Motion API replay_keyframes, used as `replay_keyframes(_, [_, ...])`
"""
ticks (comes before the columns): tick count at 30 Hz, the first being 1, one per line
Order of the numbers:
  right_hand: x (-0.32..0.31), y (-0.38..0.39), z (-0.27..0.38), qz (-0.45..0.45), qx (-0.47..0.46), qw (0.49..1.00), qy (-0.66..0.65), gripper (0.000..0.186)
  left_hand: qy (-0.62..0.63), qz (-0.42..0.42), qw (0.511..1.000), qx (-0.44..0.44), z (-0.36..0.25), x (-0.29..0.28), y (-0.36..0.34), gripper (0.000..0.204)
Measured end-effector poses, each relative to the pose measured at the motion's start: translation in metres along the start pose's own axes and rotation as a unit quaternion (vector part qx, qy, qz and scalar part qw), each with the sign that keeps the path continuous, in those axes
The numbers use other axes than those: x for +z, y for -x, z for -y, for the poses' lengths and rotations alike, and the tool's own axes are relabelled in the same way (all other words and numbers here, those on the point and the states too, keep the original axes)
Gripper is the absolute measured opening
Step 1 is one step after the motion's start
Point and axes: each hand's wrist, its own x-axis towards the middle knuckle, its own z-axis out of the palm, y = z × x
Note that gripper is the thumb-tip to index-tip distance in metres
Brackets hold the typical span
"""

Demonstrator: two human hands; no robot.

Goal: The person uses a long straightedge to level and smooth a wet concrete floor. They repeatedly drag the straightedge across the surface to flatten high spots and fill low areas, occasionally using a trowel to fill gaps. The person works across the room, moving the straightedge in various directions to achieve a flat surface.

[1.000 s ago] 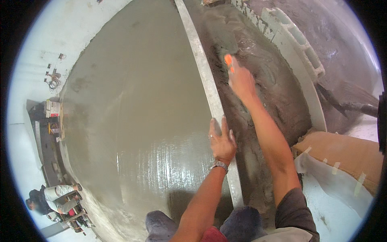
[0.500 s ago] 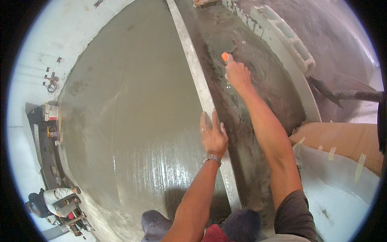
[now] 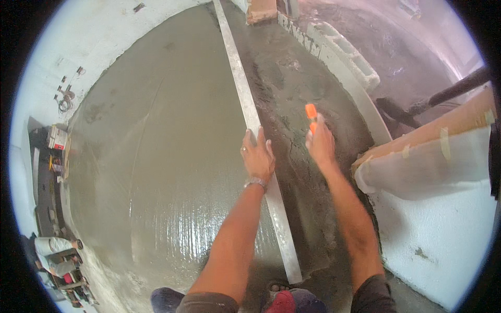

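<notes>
A long, narrow metal straightedge (image 3: 241, 78) lies lengthwise over wet grey concrete, from near my feet to the far wall. My left hand (image 3: 258, 159), wearing a wristwatch and a ring, straddles it, fingers over one side and thumb on the other. To its left the concrete (image 3: 172, 130) is smooth and shiny; to its right the strip (image 3: 292, 78) is rough and lumpy. Above that strip my right hand (image 3: 321, 145) is closed around an orange-handled tool (image 3: 311, 110). The tool's working end cannot be made out against the concrete.
A hollow concrete block (image 3: 344, 55) sits beside a low pale edging (image 3: 368, 112) on the right. Nearer is a taped brown and white wrapped form (image 3: 422, 146). Buckets (image 3: 57, 138) stand at far left, a seated person (image 3: 52, 250) at lower left. A dark long shape (image 3: 454, 94) enters from the right.
My view has shifted. My right hand has come nearer with the orange-handled tool, more of whose handle now shows. My left hand stays on the straightedge, whose near end now shows.
</notes>
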Motion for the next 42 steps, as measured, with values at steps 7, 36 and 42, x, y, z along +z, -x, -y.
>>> replay_keyframes(7, [-0.050,0.051,0.027,0.088,0.197,0.949,-0.231,0.048,0.026,0.068,0.996,0.048,0.009,-0.074,0.007,0.040])
replay_keyframes(36, [-0.014,0.263,0.435,0.341,-0.371,0.860,0.083,0.077,0.299,-0.415,0.653,-0.558,0.553,-0.324,0.741,0.016])
replay_keyframes(42, [-0.009,0.262,0.428,0.364,-0.294,0.877,0.108,0.078,0.062,-0.319,0.710,-0.625,0.599,-0.310,0.794,0.041])
